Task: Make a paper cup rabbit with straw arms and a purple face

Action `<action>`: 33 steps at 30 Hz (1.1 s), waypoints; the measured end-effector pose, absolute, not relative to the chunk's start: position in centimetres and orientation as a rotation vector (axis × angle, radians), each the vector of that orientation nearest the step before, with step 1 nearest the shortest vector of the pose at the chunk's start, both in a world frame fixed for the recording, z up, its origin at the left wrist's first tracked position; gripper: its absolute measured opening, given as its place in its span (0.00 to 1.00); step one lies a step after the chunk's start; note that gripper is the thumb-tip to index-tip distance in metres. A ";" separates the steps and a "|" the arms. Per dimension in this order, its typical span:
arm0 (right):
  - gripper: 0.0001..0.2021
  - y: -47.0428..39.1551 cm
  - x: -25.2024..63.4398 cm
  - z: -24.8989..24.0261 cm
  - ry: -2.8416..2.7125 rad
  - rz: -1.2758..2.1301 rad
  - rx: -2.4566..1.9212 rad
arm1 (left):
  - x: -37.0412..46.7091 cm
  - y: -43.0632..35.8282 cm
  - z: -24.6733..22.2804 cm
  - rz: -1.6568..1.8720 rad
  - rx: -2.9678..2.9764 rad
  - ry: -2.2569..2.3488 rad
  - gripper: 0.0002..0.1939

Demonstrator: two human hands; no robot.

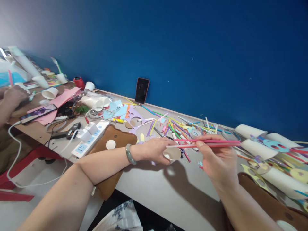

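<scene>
My left hand (154, 150), with a green bangle (130, 154) on its wrist, is closed round a white paper cup (173, 154). The cup is tilted, its mouth facing me. In my right hand (218, 162) a few thin pink straws (218, 143) are pinched between thumb and fingers. They lie nearly level, and their left ends reach over the cup's rim. Whether they touch the cup I cannot tell. Behind both hands lies a heap of coloured straws and paper scraps (178, 128).
A power strip (90, 139) and a brown bear-shaped mat (120, 138) lie left. A phone (141, 90) leans on the blue wall. White paper rolls (258, 149) and a second brown mat (260, 199) are right. Another person's hand (14, 96) works at far left, near stacked cups (93, 102).
</scene>
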State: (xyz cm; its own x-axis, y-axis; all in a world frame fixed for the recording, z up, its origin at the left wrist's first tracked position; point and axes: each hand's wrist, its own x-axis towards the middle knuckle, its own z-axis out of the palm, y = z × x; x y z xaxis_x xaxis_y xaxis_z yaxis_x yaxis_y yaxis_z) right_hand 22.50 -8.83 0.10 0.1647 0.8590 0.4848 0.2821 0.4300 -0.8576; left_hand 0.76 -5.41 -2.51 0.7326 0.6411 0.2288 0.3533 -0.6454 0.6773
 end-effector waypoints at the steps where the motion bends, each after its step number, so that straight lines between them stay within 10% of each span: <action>1: 0.04 -8.9 22.6 0.1 -1.390 0.558 -1.094 | 0.8 -5.4 -2.5 0.610 2.267 0.718 0.33; 12: 0.15 -11.4 21.3 2.0 -1.799 -0.029 -0.835 | 1.5 -4.4 -4.7 1.154 2.184 0.645 0.46; 33: 0.15 -11.0 20.5 1.9 -1.963 -0.558 -0.751 | 1.6 -5.5 -3.1 1.265 1.935 0.543 0.32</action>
